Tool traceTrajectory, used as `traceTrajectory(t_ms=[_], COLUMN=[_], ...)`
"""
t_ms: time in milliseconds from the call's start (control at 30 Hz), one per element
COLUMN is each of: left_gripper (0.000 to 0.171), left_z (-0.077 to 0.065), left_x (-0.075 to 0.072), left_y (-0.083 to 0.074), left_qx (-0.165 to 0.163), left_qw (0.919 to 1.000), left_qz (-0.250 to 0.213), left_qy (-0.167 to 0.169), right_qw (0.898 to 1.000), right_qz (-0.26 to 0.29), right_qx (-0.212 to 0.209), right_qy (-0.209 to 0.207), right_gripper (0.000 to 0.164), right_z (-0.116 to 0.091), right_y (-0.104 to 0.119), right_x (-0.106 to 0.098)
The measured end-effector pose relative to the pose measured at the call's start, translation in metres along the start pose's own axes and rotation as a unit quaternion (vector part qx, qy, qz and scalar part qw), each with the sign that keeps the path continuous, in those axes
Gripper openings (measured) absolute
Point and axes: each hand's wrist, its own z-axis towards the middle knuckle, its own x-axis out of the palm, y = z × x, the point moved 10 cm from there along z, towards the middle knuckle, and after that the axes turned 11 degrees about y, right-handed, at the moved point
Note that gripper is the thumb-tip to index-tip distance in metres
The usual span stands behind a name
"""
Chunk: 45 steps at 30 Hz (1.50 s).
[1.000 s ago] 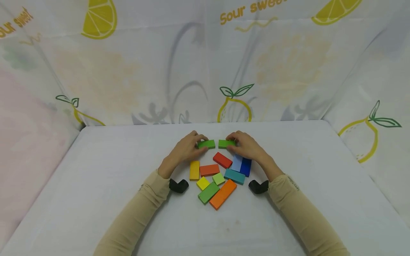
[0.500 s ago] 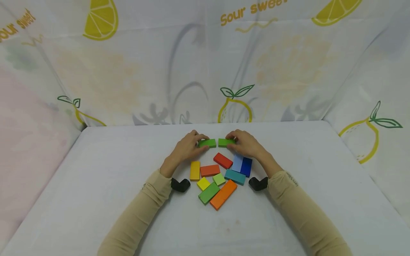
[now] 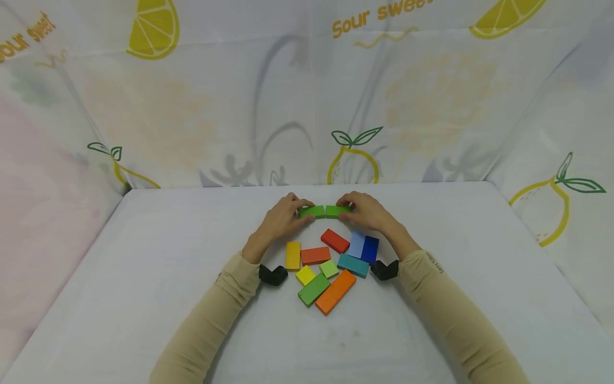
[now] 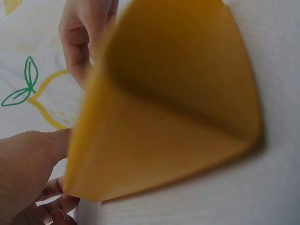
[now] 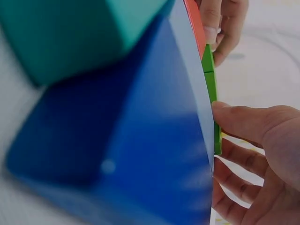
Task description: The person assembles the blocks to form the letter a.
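At the far middle of the table two green blocks lie end to end, with only a thin seam between them. My left hand [image 3: 283,217] pinches the left green block [image 3: 314,212] between thumb and fingers. From the other side, my right hand [image 3: 368,212] pinches the right green block [image 3: 334,212]. In the right wrist view the right hand [image 5: 276,140] has its thumb on the near face of its green block [image 5: 210,86]. A yellow block [image 4: 178,103] hides the left hand's green block in the left wrist view.
Nearer lie a red block [image 3: 334,241], a red-orange block [image 3: 315,256], a dark blue block [image 3: 370,249], a light blue block [image 3: 356,244], a teal block [image 3: 353,265], an orange block [image 3: 336,292] and several others. Black wrist mounts [image 3: 273,276] sit beside the pile.
Both hands have slid their green blocks toward each other and slightly away from the body. The gap between the blocks has narrowed to a thin seam. The other blocks stay put.
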Motion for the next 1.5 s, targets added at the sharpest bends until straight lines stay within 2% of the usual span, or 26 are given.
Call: traceTrajectory(t_ms=[200, 767, 933, 1500], left_gripper=[0.038, 0.038, 0.038, 0.039], left_z=[-0.0010, 0.0035, 0.0022, 0.0004], left_x=[-0.0012, 0.0026, 0.0026, 0.0019], left_y=[0.0026, -0.0021, 0.0010, 0.0021], left_qx=[-0.009, -0.002, -0.009, 0.007], left_qw=[0.9999, 1.0000, 0.9999, 0.9996], left_qz=[-0.005, -0.002, 0.003, -0.003], left_qy=[0.001, -0.008, -0.012, -0.026], right_qw=[1.000, 1.000, 1.000, 1.000], right_qz=[0.008, 0.009, 0.008, 0.011], right_qx=[0.004, -0.003, -0.010, -0.008], right_qy=[0.003, 0.000, 0.004, -0.005], right_gripper=[0.034, 0.033, 0.033, 0.033], right_z=[0.0017, -0.0009, 0.0019, -0.0004], right_y=[-0.0007, -0.0034, -0.0028, -0.0005], right_x=[0.0005, -0.0021, 0.0006, -0.0005])
